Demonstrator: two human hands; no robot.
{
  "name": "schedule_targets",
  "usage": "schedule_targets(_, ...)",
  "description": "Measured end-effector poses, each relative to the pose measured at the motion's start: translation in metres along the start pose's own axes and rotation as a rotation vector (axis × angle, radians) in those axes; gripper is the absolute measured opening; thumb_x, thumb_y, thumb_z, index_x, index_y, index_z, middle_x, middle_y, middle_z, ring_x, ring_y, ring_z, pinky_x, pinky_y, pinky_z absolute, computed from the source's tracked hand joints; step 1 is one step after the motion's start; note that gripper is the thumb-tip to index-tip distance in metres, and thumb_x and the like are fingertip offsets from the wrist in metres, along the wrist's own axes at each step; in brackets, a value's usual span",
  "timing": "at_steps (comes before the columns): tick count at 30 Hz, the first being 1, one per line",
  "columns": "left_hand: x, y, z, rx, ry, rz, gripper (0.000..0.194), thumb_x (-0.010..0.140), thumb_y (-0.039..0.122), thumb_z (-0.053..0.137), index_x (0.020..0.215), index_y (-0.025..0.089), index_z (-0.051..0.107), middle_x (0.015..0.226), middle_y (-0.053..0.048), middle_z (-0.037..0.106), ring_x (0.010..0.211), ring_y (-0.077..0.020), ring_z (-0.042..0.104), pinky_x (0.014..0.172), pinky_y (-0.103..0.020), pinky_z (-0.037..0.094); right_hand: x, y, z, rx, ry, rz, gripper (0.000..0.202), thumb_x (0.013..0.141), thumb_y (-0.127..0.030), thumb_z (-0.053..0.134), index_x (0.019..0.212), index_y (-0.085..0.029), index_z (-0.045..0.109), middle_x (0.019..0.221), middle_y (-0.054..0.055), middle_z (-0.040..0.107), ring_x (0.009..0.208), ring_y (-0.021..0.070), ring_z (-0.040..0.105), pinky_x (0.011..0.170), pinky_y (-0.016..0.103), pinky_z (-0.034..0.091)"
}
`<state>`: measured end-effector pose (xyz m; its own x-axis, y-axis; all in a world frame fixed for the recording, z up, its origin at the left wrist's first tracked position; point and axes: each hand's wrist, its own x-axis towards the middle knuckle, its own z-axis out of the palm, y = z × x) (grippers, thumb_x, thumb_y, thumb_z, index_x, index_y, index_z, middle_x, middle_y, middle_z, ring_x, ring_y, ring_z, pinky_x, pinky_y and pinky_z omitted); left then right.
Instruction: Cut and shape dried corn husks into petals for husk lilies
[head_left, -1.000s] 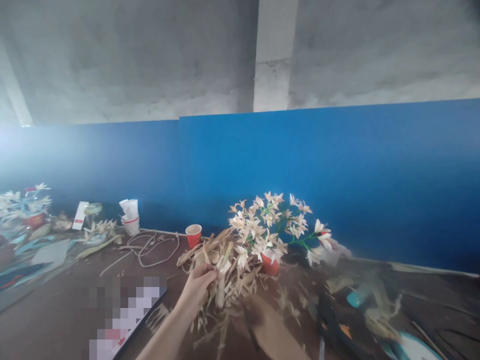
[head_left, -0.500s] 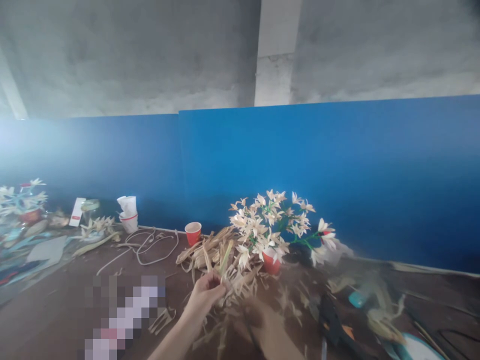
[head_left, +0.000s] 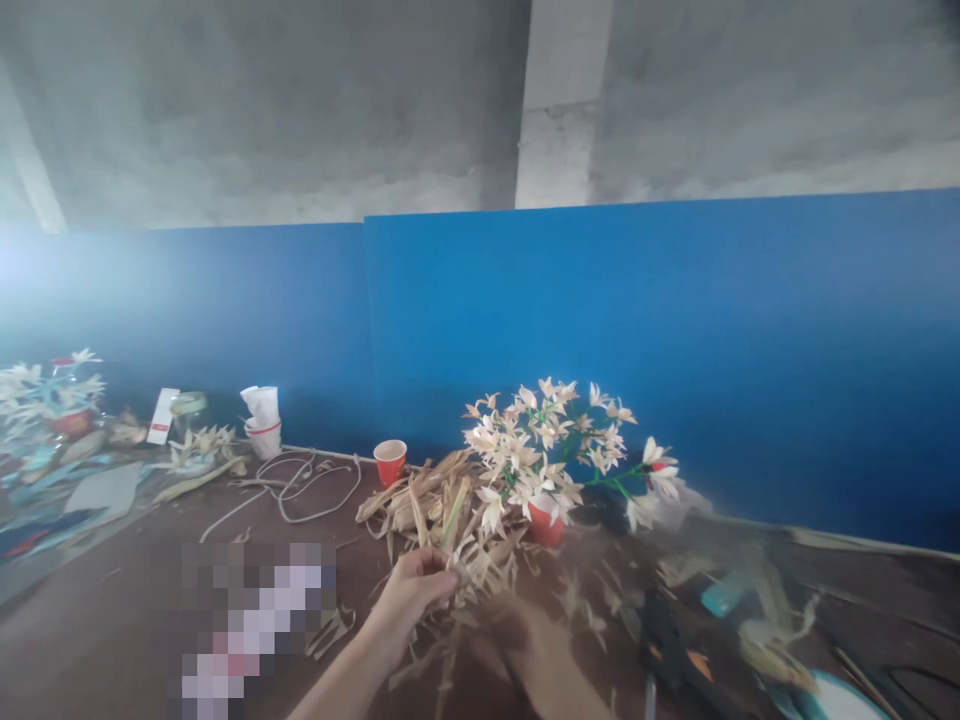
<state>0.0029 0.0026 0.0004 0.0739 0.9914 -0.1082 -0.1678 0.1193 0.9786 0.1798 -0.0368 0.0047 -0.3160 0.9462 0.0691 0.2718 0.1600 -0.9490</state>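
Note:
My left hand [head_left: 416,592] is closed in a pinch, thumb against fingers, with a small pale piece of corn husk [head_left: 460,568] at the fingertips. My right hand [head_left: 521,640] is close by on the right, smeared by motion. Something dark shows along its underside, too blurred to name, and its fingers do not show clearly. Just beyond both hands spreads a heap of dried corn husks [head_left: 427,505]. Behind the heap stands a bunch of cream husk flowers [head_left: 517,448] on green stems in a red paper cup [head_left: 545,524].
Another red paper cup [head_left: 390,463] stands behind the husks. To the left lie a white cable [head_left: 315,518] and stacked white cups [head_left: 264,436]. A black glue gun [head_left: 664,635] lies at right, near a turquoise item [head_left: 724,597]. A blue partition [head_left: 615,300] borders the table's back.
The view has shifted slightly, moving the scene a little to the right. My left hand keeps its pinch; my right hand stays blurred in nearly the same place.

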Motion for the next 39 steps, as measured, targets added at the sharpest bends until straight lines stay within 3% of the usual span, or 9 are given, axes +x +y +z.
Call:
schedule_targets(13,-0.004,0.007,0.002,-0.030,-0.012,-0.017,0.023,0.052,0.027,0.074,0.057,0.014,0.055,0.041,0.006,0.049,0.036,-0.0028,0.030,0.040,-0.019,0.015,0.004,0.015,0.001,0.011,-0.014,-0.009,0.027,0.064,-0.039,0.070,0.080,-0.017,0.064,0.071,0.003,0.067,0.070,0.0206,0.063,0.059,0.023,0.048)
schedule_targets(19,0.000,0.008,-0.005,-0.025,0.044,0.026,0.022,0.053,0.029,0.073,0.060,0.014,0.058,0.040,0.006,0.048,0.034,-0.0029,0.030,0.039,-0.018,0.015,0.003,0.014,0.003,-0.004,-0.005,0.032,0.032,0.063,-0.045,0.070,0.082,-0.020,0.067,0.063,0.001,0.065,0.059,0.0184,0.060,0.052,0.023,0.045)
schedule_targets(23,0.006,0.014,-0.017,0.185,0.217,0.219,0.024,0.060,0.036,0.067,0.067,0.013,0.065,0.048,0.002,0.056,0.040,-0.0079,0.043,0.042,-0.019,0.029,0.001,0.010,0.005,-0.026,0.005,0.024,0.031,0.069,-0.047,0.063,0.082,-0.019,0.066,0.057,0.000,0.063,0.050,0.0149,0.056,0.045,0.021,0.041)
schedule_targets(26,0.009,0.016,-0.026,0.323,0.240,0.272,0.027,0.062,0.039,0.065,0.062,0.012,0.069,0.056,-0.004,0.065,0.052,-0.0148,0.056,0.048,-0.022,0.038,0.001,0.010,0.004,-0.113,0.027,-0.030,0.030,0.075,-0.046,0.056,0.080,-0.018,0.065,0.056,0.000,0.064,0.048,0.0144,0.055,0.045,0.021,0.041)
schedule_targets(30,0.018,0.019,-0.045,0.518,0.305,0.254,0.028,0.067,0.038,0.060,0.072,0.014,0.074,0.068,-0.006,0.071,0.070,-0.0222,0.064,0.060,-0.026,0.045,0.002,0.014,0.004,-0.187,0.081,-0.080,0.028,0.070,-0.041,0.062,0.084,-0.017,0.065,0.066,0.004,0.070,0.059,0.0182,0.061,0.054,0.023,0.045)
schedule_targets(33,0.032,0.027,-0.066,0.724,0.441,0.204,0.029,0.071,0.038,0.055,0.072,0.014,0.072,0.067,-0.007,0.071,0.071,-0.0259,0.065,0.062,-0.029,0.044,0.003,0.016,0.005,-0.187,0.117,-0.074,0.030,0.069,-0.041,0.064,0.088,-0.018,0.065,0.069,0.004,0.071,0.061,0.0188,0.062,0.062,0.025,0.047)
schedule_targets(36,0.051,0.038,-0.082,0.938,0.545,0.157,0.024,0.072,0.030,0.054,0.084,0.015,0.070,0.084,-0.010,0.072,0.083,-0.0284,0.064,0.070,-0.032,0.044,0.004,0.019,0.007,-0.205,0.134,-0.076,0.031,0.069,-0.041,0.063,0.089,-0.018,0.066,0.069,0.004,0.071,0.063,0.0194,0.063,0.066,0.026,0.047)
schedule_targets(39,0.068,0.044,-0.088,1.151,0.566,0.134,0.022,0.074,0.022,0.051,0.087,0.017,0.069,0.099,-0.016,0.070,0.101,-0.0334,0.057,0.079,-0.039,0.040,0.004,0.020,0.007,-0.218,0.135,-0.092,0.030,0.068,-0.037,0.064,0.091,-0.018,0.066,0.071,0.004,0.072,0.065,0.0196,0.064,0.069,0.025,0.047)
